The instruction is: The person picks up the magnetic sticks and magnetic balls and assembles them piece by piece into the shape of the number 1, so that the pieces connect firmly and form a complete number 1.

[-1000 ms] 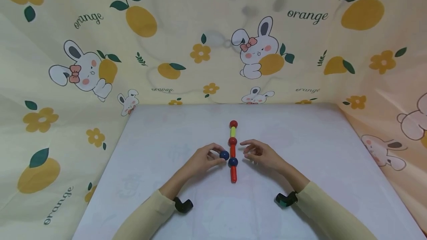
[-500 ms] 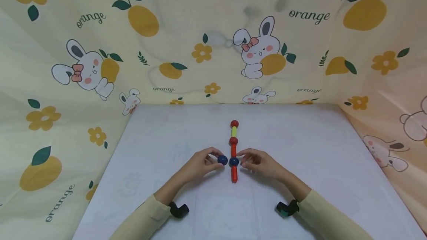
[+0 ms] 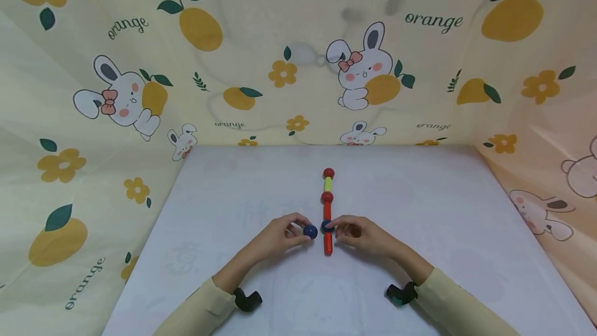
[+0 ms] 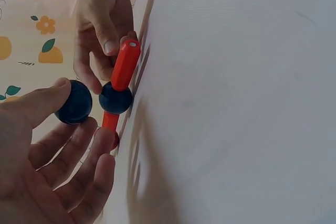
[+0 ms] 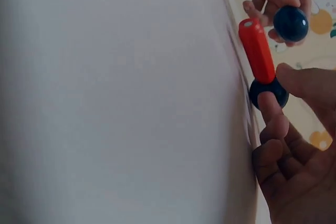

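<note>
In the head view a straight line of magnetic rods and balls lies on the white table: a far red ball, a yellow-green rod, another red ball, a red rod, a blue ball and a near red rod. My left hand pinches a loose blue ball just left of the line. From the right, my right hand reaches its index fingertip onto the line's blue ball, its thumb beside the near red rod.
A patterned cloth with rabbits and oranges rises behind the table and along both sides. Dark wrist cameras are strapped at both cuffs.
My left hand has drawn slightly nearer the body with its blue ball. My right hand has come down and inward, its index finger now over the line's blue ball.
</note>
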A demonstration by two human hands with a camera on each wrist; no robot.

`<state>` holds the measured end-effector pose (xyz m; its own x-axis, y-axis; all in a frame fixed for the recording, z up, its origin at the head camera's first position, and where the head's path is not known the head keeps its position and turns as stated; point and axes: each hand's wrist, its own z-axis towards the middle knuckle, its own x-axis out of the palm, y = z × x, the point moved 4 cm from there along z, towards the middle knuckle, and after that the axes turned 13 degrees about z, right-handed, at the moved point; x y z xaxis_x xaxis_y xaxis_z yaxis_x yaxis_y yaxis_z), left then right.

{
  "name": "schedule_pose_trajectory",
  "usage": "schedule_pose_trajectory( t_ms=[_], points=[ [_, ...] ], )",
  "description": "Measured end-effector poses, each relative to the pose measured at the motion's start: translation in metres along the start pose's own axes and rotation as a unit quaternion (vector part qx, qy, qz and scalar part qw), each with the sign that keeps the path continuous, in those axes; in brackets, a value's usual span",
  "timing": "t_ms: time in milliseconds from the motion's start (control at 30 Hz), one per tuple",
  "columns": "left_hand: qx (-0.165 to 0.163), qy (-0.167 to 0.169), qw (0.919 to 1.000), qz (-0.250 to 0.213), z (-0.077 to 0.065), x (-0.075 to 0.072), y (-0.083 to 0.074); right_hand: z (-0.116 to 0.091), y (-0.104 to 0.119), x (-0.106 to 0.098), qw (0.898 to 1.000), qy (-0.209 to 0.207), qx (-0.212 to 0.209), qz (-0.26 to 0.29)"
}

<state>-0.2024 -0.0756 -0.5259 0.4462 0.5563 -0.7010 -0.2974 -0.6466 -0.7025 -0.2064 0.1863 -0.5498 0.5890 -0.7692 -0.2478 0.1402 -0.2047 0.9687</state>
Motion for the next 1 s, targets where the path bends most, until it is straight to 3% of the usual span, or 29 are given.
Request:
schedule_pose_trajectory(
  t_ms=[333,600,1000],
  points=[
    [-0.003,0.017,0.9998,0.013,-0.002,0.007,0.002,0.004,0.003,0.002,0.997,0.042,-0.041,-0.041],
    [0.004,0.025,0.9996,0.015,-0.003,0.008,0.002,0.009,0.0,0.001,0.997,0.058,-0.015,-0.053],
    [0.004,0.04,0.9991,0.013,-0.005,0.01,0.002,0.015,0.003,0.004,0.993,0.094,-0.019,-0.07]
  ],
)
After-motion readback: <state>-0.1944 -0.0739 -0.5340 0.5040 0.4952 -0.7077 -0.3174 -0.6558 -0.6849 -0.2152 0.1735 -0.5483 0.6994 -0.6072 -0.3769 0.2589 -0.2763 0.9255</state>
